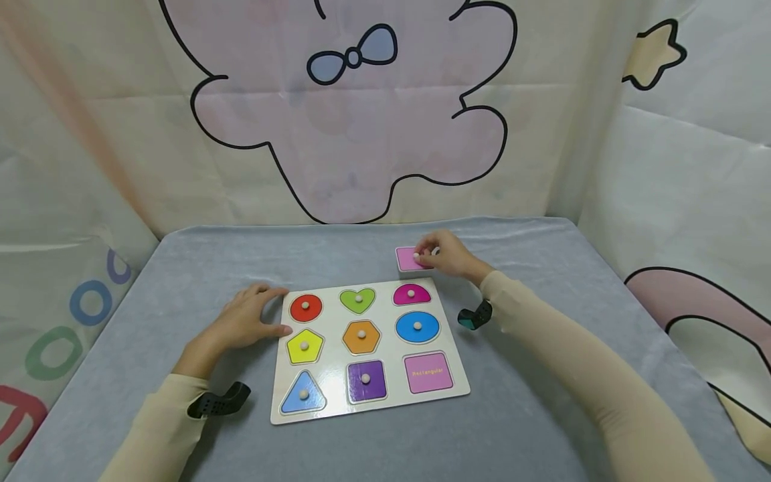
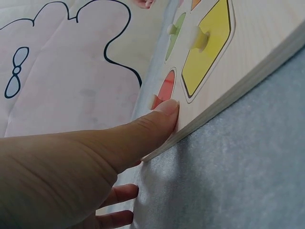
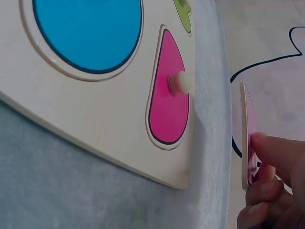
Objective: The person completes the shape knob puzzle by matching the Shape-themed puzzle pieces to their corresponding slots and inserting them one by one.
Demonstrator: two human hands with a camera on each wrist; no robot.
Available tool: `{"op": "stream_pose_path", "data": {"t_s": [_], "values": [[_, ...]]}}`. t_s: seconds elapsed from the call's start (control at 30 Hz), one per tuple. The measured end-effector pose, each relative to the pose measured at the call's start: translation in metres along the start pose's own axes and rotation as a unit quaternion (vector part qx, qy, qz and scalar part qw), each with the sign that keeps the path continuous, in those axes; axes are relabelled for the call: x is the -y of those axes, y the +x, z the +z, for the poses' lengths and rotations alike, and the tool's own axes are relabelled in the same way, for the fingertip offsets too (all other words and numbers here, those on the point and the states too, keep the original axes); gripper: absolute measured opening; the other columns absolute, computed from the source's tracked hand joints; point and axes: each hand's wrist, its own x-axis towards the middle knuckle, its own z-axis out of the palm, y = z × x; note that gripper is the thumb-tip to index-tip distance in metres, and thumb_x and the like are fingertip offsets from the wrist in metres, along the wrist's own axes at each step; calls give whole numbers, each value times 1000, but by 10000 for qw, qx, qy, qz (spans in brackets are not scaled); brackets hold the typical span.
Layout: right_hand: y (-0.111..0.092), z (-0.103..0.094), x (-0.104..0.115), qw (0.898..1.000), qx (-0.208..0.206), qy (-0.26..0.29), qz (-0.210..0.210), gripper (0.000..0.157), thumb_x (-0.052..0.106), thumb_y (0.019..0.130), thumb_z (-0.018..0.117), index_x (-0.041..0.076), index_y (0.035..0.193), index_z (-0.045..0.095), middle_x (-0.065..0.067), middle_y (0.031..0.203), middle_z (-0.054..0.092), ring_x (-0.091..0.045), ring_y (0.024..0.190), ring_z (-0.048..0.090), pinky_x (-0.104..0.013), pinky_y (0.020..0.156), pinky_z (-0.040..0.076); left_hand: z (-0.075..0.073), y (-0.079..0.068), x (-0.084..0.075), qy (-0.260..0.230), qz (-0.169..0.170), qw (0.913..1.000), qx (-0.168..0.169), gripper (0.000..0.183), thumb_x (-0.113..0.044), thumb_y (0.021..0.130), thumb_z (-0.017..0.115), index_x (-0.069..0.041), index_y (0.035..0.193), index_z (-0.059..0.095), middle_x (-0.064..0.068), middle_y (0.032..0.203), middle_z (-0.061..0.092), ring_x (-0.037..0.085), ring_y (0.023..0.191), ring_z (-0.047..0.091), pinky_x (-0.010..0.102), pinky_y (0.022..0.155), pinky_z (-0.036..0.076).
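A wooden shape puzzle board (image 1: pixel 334 378) lies on the cloth-covered table. My left hand (image 1: pixel 243 318) rests at its left side, fingers spread; the thumb (image 2: pixel 152 124) touches the board's edge. Beyond the board's far right corner, my right hand (image 1: pixel 448 256) pinches a pink rectangle puzzle piece (image 1: pixel 407 260) by its small knob. In the right wrist view this piece (image 3: pixel 245 143) appears edge-on, with the thumb and fingers on its pink face. The board's near right recess (image 1: pixel 428 372) is pink, shows printed lettering and holds no piece.
Knobbed pieces sit in the board's other recesses, among them a blue oval (image 1: pixel 409 329), a purple square (image 1: pixel 375 388) and a yellow pentagon (image 1: pixel 295 349). Grey cloth (image 1: pixel 512 415) covers the table. Printed curtains (image 1: pixel 361 134) hang behind it and at both sides.
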Motion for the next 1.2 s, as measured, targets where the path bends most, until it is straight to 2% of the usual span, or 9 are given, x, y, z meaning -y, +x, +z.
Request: {"op": "stream_pose_path", "data": {"t_s": [0.4,0.77,1.2], "values": [[-15,-2,5,9998,139,110,-94,12,11,95,71,1,100,73,-4,79,54,-19,81,51,-24,65,43,-2,-3,-1,41,165,9999,-16,79,-44,81,82,-11,146,52,26,145,47,50,130,44,73,103,36],[-26,0,9,9997,153,194,-80,11,13,95,71,4,100,73,-4,82,56,-21,85,52,-25,68,45,0,-2,0,45,95,9999,-23,80,-44,80,83,-11,146,52,26,145,48,49,130,44,72,103,36],[-40,3,17,9980,303,215,-508,12,13,92,74,3,99,74,-5,79,57,-19,80,52,-22,64,44,-2,-1,2,-18,68,10000,-19,81,-45,80,83,-11,147,52,26,146,47,48,130,43,71,104,36]]}}
